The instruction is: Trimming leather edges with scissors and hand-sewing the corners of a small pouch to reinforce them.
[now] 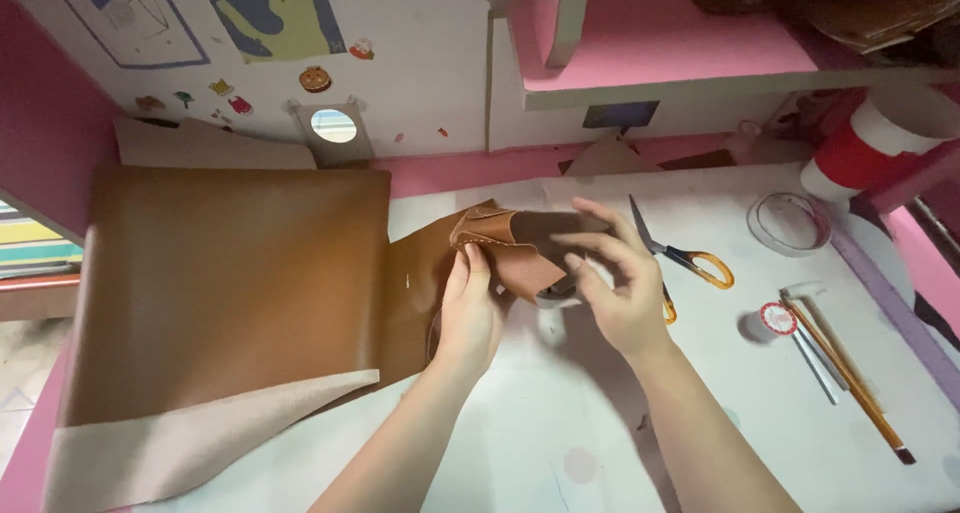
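A small stitched piece of brown leather (520, 253) is held above the white tabletop (560, 433) between both hands. My left hand (468, 313) pinches its left edge, thumb on the stitched seam. On the right side my right hand (615, 283) grips it, fingers curled over the top. A large sheet of brown leather (230, 283) lies flat to the left, its pale underside folded up at the near corner. Whether the small piece joins the large sheet I cannot tell.
Scissors with orange handles (690, 263) lie just right of my right hand. Further right are a clear round lid (790, 223), a small round red-and-white object (778, 318), long thin tools (850, 373) and a red-and-white roll (870, 143). A pink shelf (650, 43) overhangs the back.
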